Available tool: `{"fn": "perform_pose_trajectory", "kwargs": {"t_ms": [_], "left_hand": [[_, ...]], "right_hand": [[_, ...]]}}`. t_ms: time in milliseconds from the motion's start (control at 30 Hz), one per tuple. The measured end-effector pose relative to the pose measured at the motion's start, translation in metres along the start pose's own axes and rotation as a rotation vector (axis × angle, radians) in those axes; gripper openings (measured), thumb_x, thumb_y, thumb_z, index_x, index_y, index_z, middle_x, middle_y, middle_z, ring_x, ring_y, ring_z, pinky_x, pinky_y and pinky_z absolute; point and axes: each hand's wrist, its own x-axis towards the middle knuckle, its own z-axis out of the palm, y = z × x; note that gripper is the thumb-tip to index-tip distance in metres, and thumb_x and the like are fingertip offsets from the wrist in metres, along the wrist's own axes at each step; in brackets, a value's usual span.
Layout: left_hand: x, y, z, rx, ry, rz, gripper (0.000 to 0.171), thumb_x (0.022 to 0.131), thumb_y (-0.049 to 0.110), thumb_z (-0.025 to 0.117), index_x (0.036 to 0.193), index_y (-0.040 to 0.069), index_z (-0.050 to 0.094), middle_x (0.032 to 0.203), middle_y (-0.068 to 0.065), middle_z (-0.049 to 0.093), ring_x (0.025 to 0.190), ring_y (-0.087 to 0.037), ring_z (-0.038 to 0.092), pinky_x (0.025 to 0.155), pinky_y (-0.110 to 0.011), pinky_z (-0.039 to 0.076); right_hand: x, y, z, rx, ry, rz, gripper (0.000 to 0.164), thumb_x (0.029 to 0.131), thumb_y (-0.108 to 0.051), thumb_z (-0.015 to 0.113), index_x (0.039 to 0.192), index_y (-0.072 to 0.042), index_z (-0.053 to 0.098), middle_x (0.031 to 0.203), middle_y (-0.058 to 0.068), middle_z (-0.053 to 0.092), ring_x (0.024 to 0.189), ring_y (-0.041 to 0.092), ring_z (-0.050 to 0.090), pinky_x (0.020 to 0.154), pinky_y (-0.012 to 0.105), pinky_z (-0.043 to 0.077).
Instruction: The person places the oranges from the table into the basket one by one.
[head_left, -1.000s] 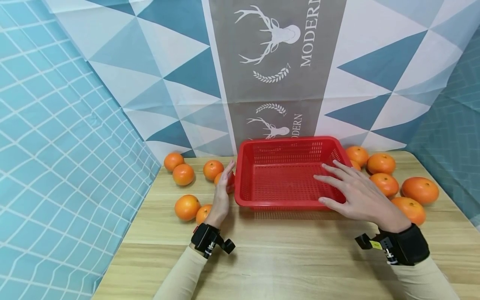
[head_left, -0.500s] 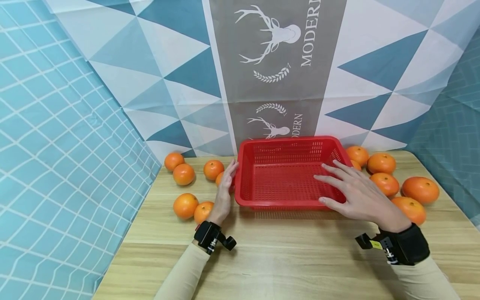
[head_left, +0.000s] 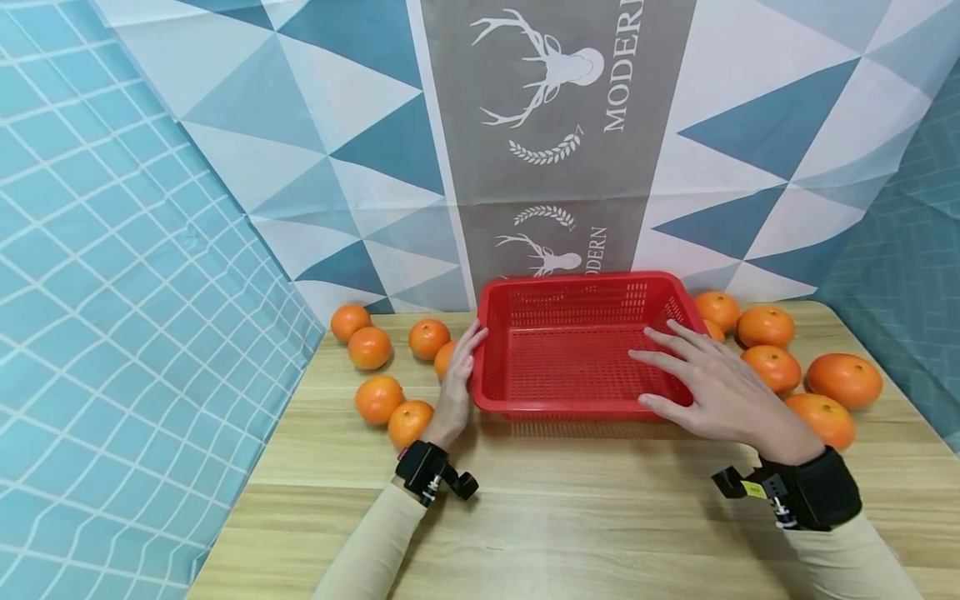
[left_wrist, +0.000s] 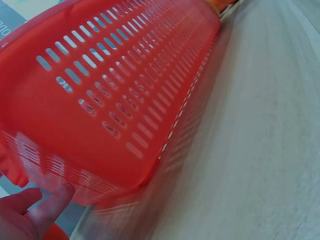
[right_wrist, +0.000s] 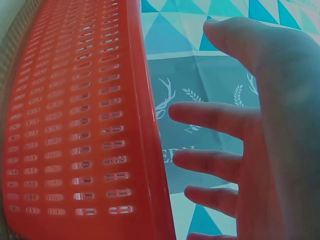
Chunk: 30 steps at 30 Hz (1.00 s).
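Observation:
A red slotted plastic basket point(head_left: 577, 407) stands on the table near the wall, its inside bare. My left hand point(head_left: 453, 396) is at the basket's left side, fingers stretched forward with their tips right at the rim. In the left wrist view, fingers point(left_wrist: 50, 207) of that hand lie against the slotted end wall point(left_wrist: 65, 175). My right hand point(head_left: 712, 387) is spread over the basket's right end, palm down, holding nothing. The right wrist view shows its fingers point(right_wrist: 215, 117) apart from one another, beside the basket rim point(right_wrist: 150, 120).
Several orange citrus fruits lie left of the basket, among them a near one point(head_left: 409, 423) close to my left wrist. More fruits point(head_left: 771, 368) sit to the right, behind my right hand. A patterned cloth point(head_left: 555, 167) hangs behind the wooden table point(head_left: 570, 517).
My left hand has moved right and turned in, its fingertips coming to the basket's rim. The two nearest left fruits have shifted slightly. My right hand and the basket stay put.

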Motion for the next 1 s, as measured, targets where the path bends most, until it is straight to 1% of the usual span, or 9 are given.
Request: {"fn": "perform_pose_trajectory", "kwargs": {"t_ms": [100,200,233,333,467,633,767,900,1000], "left_hand": [[0.001,-0.008,0.001,0.017,-0.002,0.004,0.057,0.119,0.036,0.032,0.174,0.029,0.044,0.188,0.013,0.028,0.174,-0.017,0.030,0.139,-0.043,0.039],[0.001,-0.011,0.001,0.028,0.001,0.005,0.059,0.117,0.035,0.035,0.175,0.030,0.042,0.188,0.014,0.027,0.173,-0.016,0.029,0.139,-0.047,0.038],[0.000,-0.011,0.002,0.046,0.003,-0.005,0.058,0.117,0.035,0.036,0.175,0.032,0.042,0.187,0.017,0.027,0.173,-0.013,0.029,0.139,-0.046,0.037],[-0.002,-0.006,0.003,0.050,0.001,0.017,0.063,0.113,0.031,0.040,0.176,0.025,0.040,0.189,0.009,0.025,0.173,-0.019,0.028,0.140,-0.052,0.035],[-0.006,0.003,0.005,0.043,0.007,0.065,0.069,0.106,0.019,0.044,0.174,0.010,0.039,0.189,-0.005,0.025,0.173,-0.031,0.028,0.138,-0.060,0.036],[-0.007,0.015,0.009,0.017,0.030,0.056,0.067,0.098,0.005,0.043,0.164,-0.003,0.046,0.188,-0.011,0.026,0.173,-0.038,0.025,0.139,-0.067,0.031],[-0.006,0.019,0.011,0.014,0.032,0.050,0.066,0.097,0.003,0.042,0.162,-0.005,0.047,0.188,-0.010,0.026,0.173,-0.039,0.025,0.138,-0.072,0.028],[-0.004,0.017,0.010,0.052,0.034,0.070,0.065,0.097,0.004,0.042,0.161,-0.003,0.049,0.188,-0.011,0.027,0.172,-0.037,0.028,0.139,-0.066,0.032],[-0.004,0.020,0.009,0.023,0.025,0.058,0.066,0.096,0.003,0.042,0.161,-0.005,0.047,0.188,-0.011,0.025,0.173,-0.037,0.026,0.138,-0.068,0.033]], "right_hand": [[0.000,0.000,0.000,0.001,0.001,-0.002,0.066,0.091,-0.047,0.084,0.150,-0.020,0.074,0.165,0.021,0.062,0.158,0.051,0.047,0.124,0.081,0.040],[0.000,0.000,0.000,-0.002,0.005,-0.006,0.066,0.091,-0.047,0.085,0.150,-0.019,0.074,0.165,0.022,0.062,0.158,0.051,0.047,0.124,0.081,0.040],[0.000,0.000,0.000,-0.003,0.006,-0.007,0.066,0.091,-0.047,0.085,0.150,-0.019,0.074,0.165,0.022,0.062,0.158,0.051,0.047,0.124,0.081,0.040],[0.000,-0.001,0.001,-0.004,0.007,-0.010,0.066,0.091,-0.046,0.085,0.150,-0.019,0.074,0.165,0.022,0.063,0.157,0.051,0.048,0.124,0.081,0.041],[0.000,-0.001,0.001,-0.003,0.008,-0.014,0.067,0.090,-0.046,0.085,0.150,-0.019,0.074,0.165,0.022,0.063,0.157,0.051,0.048,0.124,0.081,0.041],[0.001,-0.001,0.001,-0.002,0.014,-0.026,0.067,0.090,-0.046,0.086,0.150,-0.020,0.074,0.164,0.022,0.063,0.157,0.052,0.049,0.124,0.081,0.041],[0.000,-0.001,0.001,0.002,0.015,-0.025,0.067,0.090,-0.046,0.086,0.150,-0.020,0.074,0.164,0.022,0.063,0.157,0.052,0.049,0.124,0.081,0.041],[-0.001,0.001,-0.002,-0.004,0.023,-0.016,0.067,0.089,-0.046,0.087,0.150,-0.020,0.074,0.165,0.022,0.062,0.157,0.052,0.048,0.121,0.083,0.041],[-0.002,0.004,-0.008,-0.015,0.039,0.008,0.069,0.088,-0.046,0.087,0.151,-0.021,0.073,0.168,0.022,0.059,0.157,0.052,0.046,0.117,0.085,0.041]]}}
